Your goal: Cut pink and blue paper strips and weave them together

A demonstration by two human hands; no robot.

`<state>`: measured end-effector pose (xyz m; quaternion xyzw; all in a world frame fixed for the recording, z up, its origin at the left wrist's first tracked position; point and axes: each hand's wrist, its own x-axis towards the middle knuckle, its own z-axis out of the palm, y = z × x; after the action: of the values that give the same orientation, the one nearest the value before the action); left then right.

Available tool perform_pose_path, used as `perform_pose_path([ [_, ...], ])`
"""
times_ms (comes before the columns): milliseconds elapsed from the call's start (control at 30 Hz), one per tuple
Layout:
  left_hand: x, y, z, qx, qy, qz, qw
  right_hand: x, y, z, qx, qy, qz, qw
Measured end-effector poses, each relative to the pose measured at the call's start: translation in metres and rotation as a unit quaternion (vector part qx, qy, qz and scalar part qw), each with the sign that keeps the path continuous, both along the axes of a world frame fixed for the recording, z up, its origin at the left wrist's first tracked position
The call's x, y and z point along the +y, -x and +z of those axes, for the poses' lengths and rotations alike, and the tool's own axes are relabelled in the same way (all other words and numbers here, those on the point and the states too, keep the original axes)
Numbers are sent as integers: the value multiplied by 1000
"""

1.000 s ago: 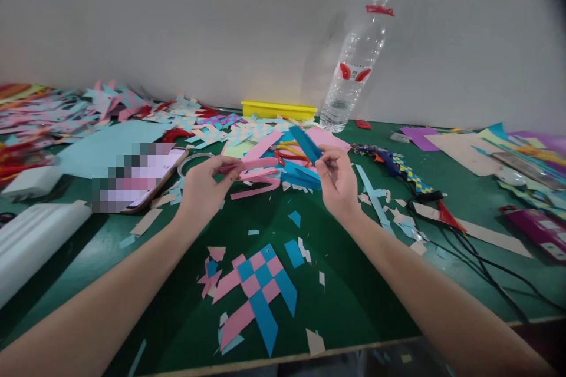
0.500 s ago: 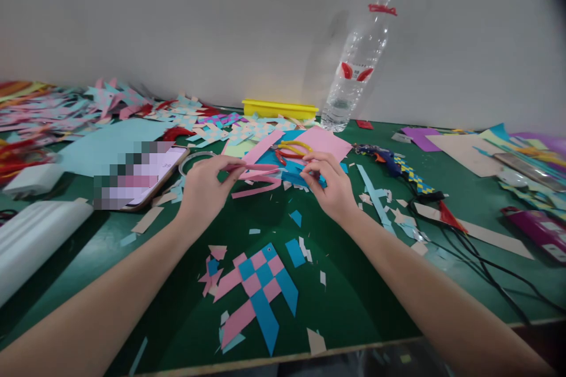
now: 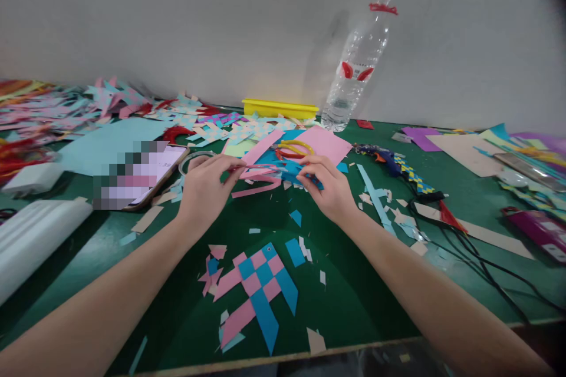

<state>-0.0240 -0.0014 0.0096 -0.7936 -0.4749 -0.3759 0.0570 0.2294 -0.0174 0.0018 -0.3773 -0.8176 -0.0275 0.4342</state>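
My left hand (image 3: 204, 188) pinches the ends of folded pink paper strips (image 3: 259, 172) just above the green table (image 3: 345, 300). A short way to the right, my right hand (image 3: 329, 187) has its fingers curled down onto blue paper strips (image 3: 289, 171) in the pile beside the pink ones. Behind that pile lie yellow and red handled scissors (image 3: 292, 149) on a pink sheet (image 3: 325, 144). A woven pink and blue paper fish (image 3: 259, 291) lies flat near the front edge, between my forearms.
A clear plastic bottle (image 3: 358, 65) stands at the back by a yellow tray (image 3: 279, 108). A phone (image 3: 139, 177) and tape ring (image 3: 194, 160) lie left. A hot glue gun (image 3: 389, 159) with black cables (image 3: 469, 247) lies right. Paper scraps and woven pieces (image 3: 110, 106) cover the table.
My right hand held a blue strip raised a second ago; it has come down onto the blue strips in the pile. My left hand has barely moved.
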Motion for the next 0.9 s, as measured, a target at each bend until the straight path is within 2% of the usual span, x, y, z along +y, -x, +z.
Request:
perform_pose_path([
  [433, 2, 2, -2, 15, 0, -2, 1000, 3, -1, 0, -11, -11, -39, 999],
  [633, 2, 3, -5, 20, -34, -14, 999, 2, -1, 1, -19, -18, -55, 998],
  [900, 0, 0, -5, 28, -75, -61, 995, 0, 2, 1, -48, -48, -43, 997],
])
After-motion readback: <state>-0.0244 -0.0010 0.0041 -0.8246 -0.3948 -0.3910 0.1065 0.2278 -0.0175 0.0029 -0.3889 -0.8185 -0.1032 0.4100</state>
